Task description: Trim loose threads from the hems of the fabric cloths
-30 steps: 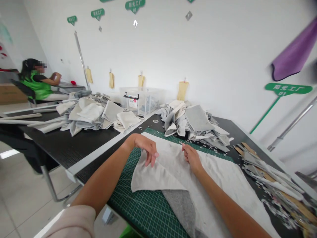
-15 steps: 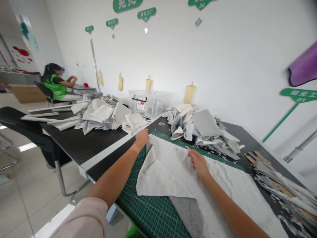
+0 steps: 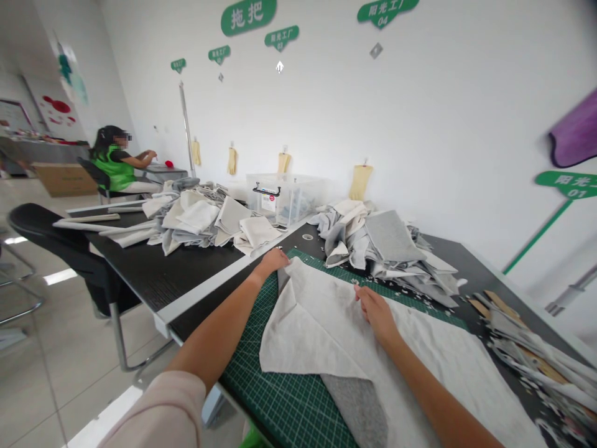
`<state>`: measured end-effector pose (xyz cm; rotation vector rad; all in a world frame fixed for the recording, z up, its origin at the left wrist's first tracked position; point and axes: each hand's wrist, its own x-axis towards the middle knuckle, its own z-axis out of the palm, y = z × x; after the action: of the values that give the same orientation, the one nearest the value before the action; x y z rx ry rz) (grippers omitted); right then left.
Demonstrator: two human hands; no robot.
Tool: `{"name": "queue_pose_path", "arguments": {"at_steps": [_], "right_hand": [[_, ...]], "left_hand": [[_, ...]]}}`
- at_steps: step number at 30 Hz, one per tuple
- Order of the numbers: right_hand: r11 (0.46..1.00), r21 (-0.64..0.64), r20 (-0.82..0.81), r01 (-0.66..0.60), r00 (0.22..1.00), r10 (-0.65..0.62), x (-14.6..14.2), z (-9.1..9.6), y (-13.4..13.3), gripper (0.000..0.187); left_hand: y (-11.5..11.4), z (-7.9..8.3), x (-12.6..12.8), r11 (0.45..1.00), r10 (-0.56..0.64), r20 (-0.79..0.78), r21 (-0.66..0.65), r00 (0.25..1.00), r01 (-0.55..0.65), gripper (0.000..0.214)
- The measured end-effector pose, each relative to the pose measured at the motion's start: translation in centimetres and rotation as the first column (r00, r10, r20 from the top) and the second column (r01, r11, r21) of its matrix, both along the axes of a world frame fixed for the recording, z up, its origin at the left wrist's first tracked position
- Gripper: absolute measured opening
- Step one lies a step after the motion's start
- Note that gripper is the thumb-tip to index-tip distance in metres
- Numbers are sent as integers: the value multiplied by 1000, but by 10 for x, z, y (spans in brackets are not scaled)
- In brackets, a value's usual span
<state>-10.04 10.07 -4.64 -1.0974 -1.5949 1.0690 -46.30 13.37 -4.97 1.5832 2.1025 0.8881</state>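
Note:
A large whitish-grey cloth [image 3: 326, 311] lies across a green cutting mat [image 3: 247, 348] with a grid. Its near left part is folded, and a darker grey underside [image 3: 359, 401] shows below. At the cloth's far left corner is my left hand [image 3: 273, 260], fingers closed on the edge. My right hand [image 3: 377, 312] rests on the cloth near the middle of its far edge, with thumb and fingers pinched together at the fabric. The fingertips of both hands are small in view.
Piles of folded grey cloths [image 3: 392, 236] and off-white cloths [image 3: 196, 214] stand behind the mat. A clear plastic box [image 3: 284, 199] sits between them. Cut strips [image 3: 536, 354] and scraps lie at right. A black chair [image 3: 69, 249] and a seated person [image 3: 114, 162] are at left.
The camera view has shifted slightly, so everything sits a little lower and to the right. Both hands keep nearly the same places on the cloth; the left fingers reach slightly further over the corner.

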Motion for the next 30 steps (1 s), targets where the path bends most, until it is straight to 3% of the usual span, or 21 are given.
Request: {"name": "queue_pose_path", "arguments": {"at_steps": [3, 6, 9, 12, 16, 18, 21, 26, 30], "right_hand": [[1000, 25, 50, 5, 999, -7, 1, -1, 1, 45], [993, 116, 174, 9, 984, -30, 3, -3, 2, 45], [973, 231, 322, -10, 944, -67, 4, -4, 1, 45], [960, 280, 491, -17, 862, -128, 5, -6, -1, 43], [946, 322, 706, -29, 673, -220, 3, -8, -3, 39], [937, 347, 748, -40, 615, -251, 5, -7, 0, 36], [947, 322, 782, -8, 566, -261, 12, -3, 9, 32], [959, 260, 840, 113, 464, -282, 44, 5, 34, 32], [970, 198, 890, 142, 390, -238, 80, 2, 54, 34]], "left_hand": [[-2, 1, 1, 999, -24, 129, 23, 991, 22, 29], [-7, 3, 9, 991, -124, 275, 74, 953, 108, 44], [-13, 9, 19, 961, -269, 481, 81, 835, 263, 51], [-21, 20, 29, 932, -348, 624, 148, 699, 332, 51], [-29, 37, 43, 909, -415, 664, 276, 622, 311, 47], [-31, 44, 49, 903, -428, 633, 324, 644, 282, 45], [-30, 52, 53, 898, -409, 514, 372, 754, 234, 40], [-25, 58, 50, 861, -432, 188, 376, 882, 342, 29], [-29, 67, 52, 849, -377, 35, 413, 926, 329, 26]]}}
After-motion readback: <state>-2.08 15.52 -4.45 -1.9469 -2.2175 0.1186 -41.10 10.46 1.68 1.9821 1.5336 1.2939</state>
